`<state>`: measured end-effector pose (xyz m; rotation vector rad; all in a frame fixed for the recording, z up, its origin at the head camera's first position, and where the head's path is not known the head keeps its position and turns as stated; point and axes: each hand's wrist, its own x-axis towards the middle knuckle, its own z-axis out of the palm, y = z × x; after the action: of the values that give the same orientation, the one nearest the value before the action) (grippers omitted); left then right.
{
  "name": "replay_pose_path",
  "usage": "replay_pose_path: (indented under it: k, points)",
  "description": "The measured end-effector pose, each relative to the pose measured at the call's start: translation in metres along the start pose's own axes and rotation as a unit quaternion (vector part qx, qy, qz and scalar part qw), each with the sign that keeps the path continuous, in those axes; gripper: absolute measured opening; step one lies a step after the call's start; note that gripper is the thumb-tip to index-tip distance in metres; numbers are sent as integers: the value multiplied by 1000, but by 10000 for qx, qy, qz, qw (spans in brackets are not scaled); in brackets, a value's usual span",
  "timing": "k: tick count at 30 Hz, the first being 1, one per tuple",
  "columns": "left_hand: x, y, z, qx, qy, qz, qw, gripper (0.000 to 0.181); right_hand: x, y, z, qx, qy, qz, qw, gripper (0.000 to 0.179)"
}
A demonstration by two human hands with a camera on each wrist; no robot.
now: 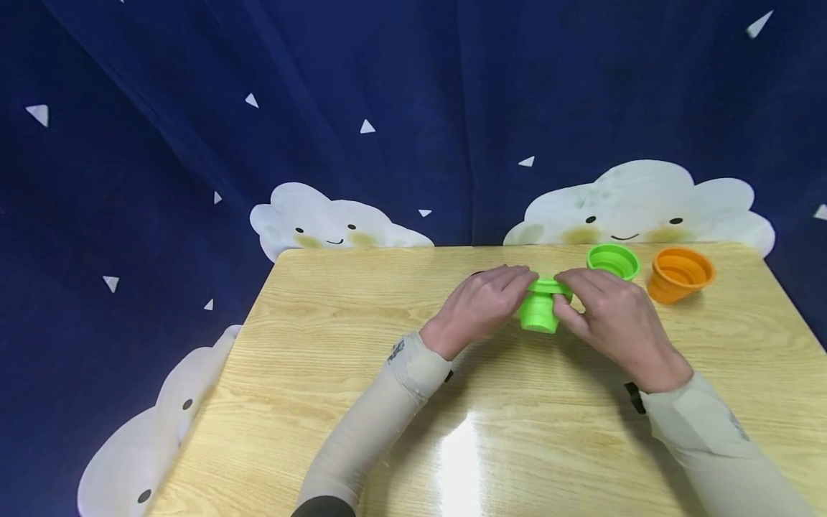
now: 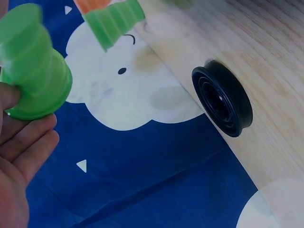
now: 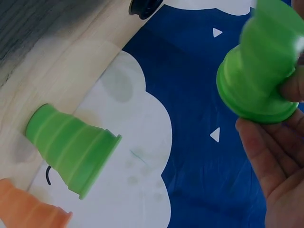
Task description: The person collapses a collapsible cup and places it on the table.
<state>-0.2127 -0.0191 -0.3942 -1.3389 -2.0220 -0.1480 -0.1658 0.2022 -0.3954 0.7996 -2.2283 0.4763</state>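
Both hands hold a light green collapsible cup (image 1: pixel 539 313), extended to its stepped shape, over the table. My left hand (image 1: pixel 479 305) grips the left side of its rim, thumb against the cup wall and fingers on the rim. On the opposite side, my right hand (image 1: pixel 614 316) pinches the rim between thumb and fingers. In the left wrist view the cup (image 2: pixel 35 71) shows its narrow base and wide rim. The right wrist view has the same cup (image 3: pixel 261 71) with the right fingertips at its rim.
Behind the right hand stands a second green cup (image 1: pixel 612 260), with an orange cup (image 1: pixel 680 276) to its right. A flattened black cup (image 2: pixel 223 99) is near the table's far edge, mostly hidden by the left hand in the head view. A blue curtain (image 1: pixel 400 108) hangs behind the table (image 1: pixel 323 316).
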Motion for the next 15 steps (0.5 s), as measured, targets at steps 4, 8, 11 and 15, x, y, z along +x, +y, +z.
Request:
replay_pose_path:
  k: [4, 8, 11, 15]
  points:
    - [0, 0, -2, -17, -43, -5, 10000, 23, -1, 0, 1, 282, 135, -3, 9995, 36]
    - [0, 0, -1, -4, -28, -94, 10000, 24, -3, -1, 2, 615, 142, 96, 9980, 31]
    - [1, 2, 0, -544, 53, -478, 9974, 25, -4, -3, 3, 646, 108, 197, 9977, 28]
    - [3, 6, 1, -2608, 286, -1581, 9519, 29, -4, -6, 6, 708, 263, 544, 9957, 33]
